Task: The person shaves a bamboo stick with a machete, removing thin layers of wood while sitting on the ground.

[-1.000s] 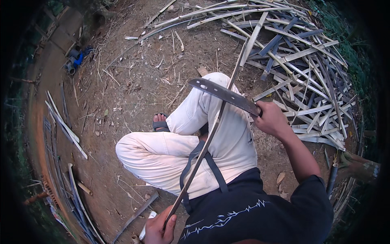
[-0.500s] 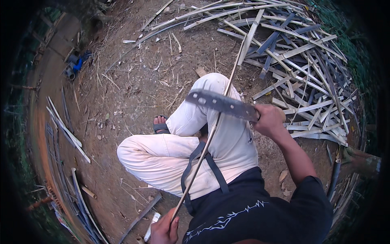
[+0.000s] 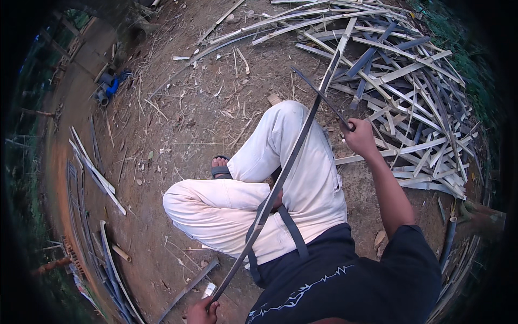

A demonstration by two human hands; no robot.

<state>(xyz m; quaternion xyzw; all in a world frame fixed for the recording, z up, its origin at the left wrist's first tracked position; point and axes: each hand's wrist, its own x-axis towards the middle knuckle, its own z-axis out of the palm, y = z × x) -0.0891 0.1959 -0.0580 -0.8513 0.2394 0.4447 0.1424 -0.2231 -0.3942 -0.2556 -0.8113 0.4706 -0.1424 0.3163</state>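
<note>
A long bamboo strip (image 3: 287, 168) runs slantwise across my lap, its dark face showing. My left hand (image 3: 203, 311), low in the view, is closed round its near end. The far part passes over my bent knee (image 3: 291, 110) and reaches toward the heap of strips. My right hand (image 3: 360, 139) grips a machete (image 3: 335, 110) by its handle, to the right of the knee. The blade appears edge-on, narrow and dark, and crosses the strip beyond the knee. Whether its edge touches the strip I cannot tell.
A heap of split bamboo strips (image 3: 402, 73) spreads over the ground at the far right. More strips (image 3: 110, 264) lie at the left. A small white object (image 3: 209, 290) is near my left hand. Shavings litter the soil; a blue object (image 3: 111, 86) sits far left.
The machete has turned from broadside to edge-on and moved farther up the strip. The bamboo strip has rolled to show its dark wide face. My left hand has shifted down and left.
</note>
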